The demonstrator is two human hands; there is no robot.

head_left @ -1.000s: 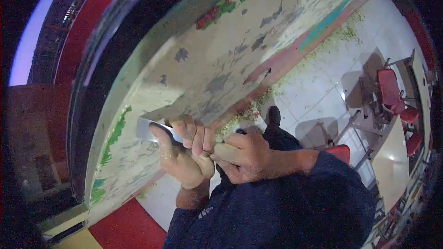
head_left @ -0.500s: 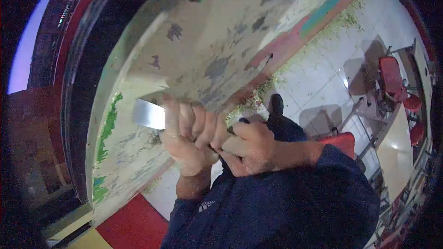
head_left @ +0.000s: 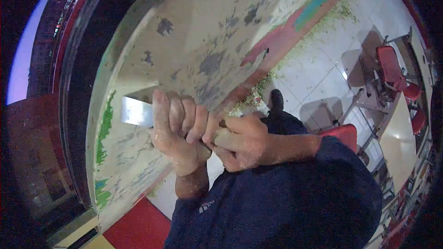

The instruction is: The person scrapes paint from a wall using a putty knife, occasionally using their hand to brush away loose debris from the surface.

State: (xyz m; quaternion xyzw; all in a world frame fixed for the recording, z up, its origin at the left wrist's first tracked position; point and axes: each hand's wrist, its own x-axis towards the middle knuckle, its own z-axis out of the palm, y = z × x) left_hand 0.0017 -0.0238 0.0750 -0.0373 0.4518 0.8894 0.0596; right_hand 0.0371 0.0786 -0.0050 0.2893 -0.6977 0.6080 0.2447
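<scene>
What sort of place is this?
Probably a classroom or canteen under renovation: red chairs with rectangular backs, a patchy cream-and-grey wall with worn paint, and pale flakes on a white tiled floor.

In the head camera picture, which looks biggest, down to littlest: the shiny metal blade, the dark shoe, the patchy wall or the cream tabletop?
Largest to smallest, as they look in the head view:
1. patchy wall
2. cream tabletop
3. shiny metal blade
4. dark shoe

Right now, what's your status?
Left hand clenched, metal blade jutting from it. Right hand closed alongside. Blade over patchy wall, contact unclear. No obstruction visible at blade.
</scene>
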